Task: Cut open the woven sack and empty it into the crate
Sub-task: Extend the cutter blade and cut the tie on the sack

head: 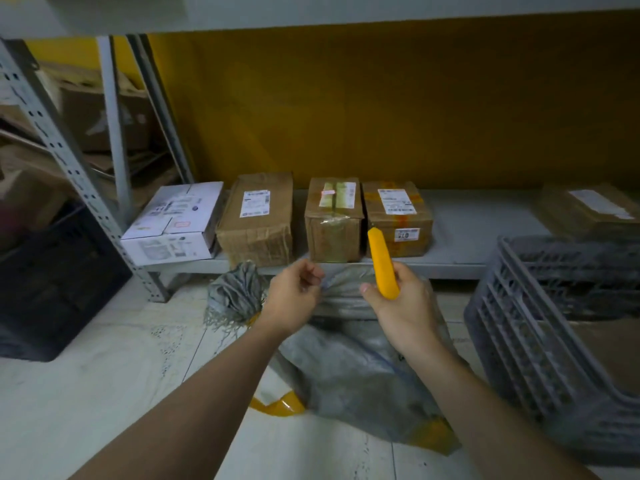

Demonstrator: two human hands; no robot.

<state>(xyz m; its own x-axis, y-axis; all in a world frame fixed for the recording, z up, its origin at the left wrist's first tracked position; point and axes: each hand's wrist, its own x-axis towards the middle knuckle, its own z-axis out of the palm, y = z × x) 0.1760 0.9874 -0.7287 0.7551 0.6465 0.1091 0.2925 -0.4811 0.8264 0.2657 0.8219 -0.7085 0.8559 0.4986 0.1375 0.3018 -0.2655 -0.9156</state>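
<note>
A grey woven sack (pixel 346 372) lies on the pale floor in front of me, its frayed, bunched top (pixel 235 292) at the left and yellow tape on its lower corners. My left hand (pixel 294 296) pinches the sack's upper edge. My right hand (pixel 401 303) grips a yellow utility knife (pixel 382 263) that points up and away; no blade shows. The grey plastic crate (pixel 540 341) stands on the floor just right of the sack, with brown cardboard visible inside it.
A low grey shelf (pixel 467 237) behind the sack carries a white box (pixel 173 223) and several brown parcels (pixel 256 216). A perforated metal upright (pixel 79 181) rises at left, with a black crate (pixel 52 282) and cardboard behind it.
</note>
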